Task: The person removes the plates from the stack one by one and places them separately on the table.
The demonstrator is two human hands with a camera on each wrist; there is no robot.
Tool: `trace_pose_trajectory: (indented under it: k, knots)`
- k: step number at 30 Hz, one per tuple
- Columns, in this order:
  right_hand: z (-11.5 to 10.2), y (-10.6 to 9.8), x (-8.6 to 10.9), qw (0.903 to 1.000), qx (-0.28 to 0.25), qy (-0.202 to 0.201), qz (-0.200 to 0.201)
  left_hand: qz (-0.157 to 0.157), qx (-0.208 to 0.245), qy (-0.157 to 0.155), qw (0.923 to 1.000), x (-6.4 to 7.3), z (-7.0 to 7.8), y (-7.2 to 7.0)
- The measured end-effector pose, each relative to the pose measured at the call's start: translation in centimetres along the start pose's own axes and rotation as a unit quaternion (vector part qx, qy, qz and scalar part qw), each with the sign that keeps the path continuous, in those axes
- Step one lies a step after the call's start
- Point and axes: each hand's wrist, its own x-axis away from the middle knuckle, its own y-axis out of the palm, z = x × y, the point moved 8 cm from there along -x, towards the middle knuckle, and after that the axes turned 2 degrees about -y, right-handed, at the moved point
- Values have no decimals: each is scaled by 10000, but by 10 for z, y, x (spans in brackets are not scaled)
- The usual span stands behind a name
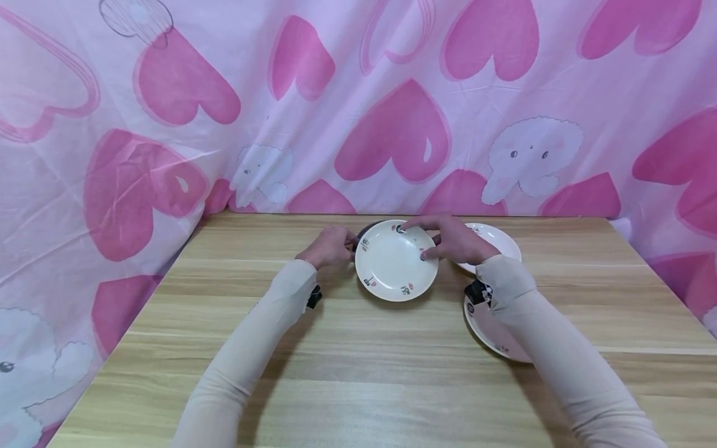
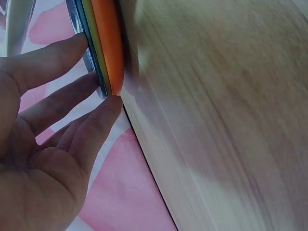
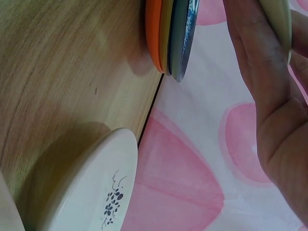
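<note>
Right hand (image 1: 459, 241) pinching plate (image 1: 396, 262) above nested stack (image 3: 166, 38), left hand (image 1: 329, 246) touching stack, gripping cannot tell, dishes (image 1: 504, 241) right of stack

I hold a plate (image 1: 396, 262) above a stack (image 3: 167, 38) on the table (image 1: 358, 386); to the right, one dish (image 1: 506, 244) lies behind another dish (image 1: 490, 330).

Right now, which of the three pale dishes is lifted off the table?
The leftmost dish in the head view, gripped by the right hand; the back dish and front dish, both further right, rest on the table.
</note>
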Motion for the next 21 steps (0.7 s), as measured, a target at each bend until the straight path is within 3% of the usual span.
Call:
trace_pose_trajectory:
  k: [14,21]
  knots:
    - [2,13,4,9972,-278,240,-651,-51,139,-217,9997,-1,-4,1]
    - [0,18,5,9956,-252,206,-884,-43,-26,-221,9997,-1,-4,1]
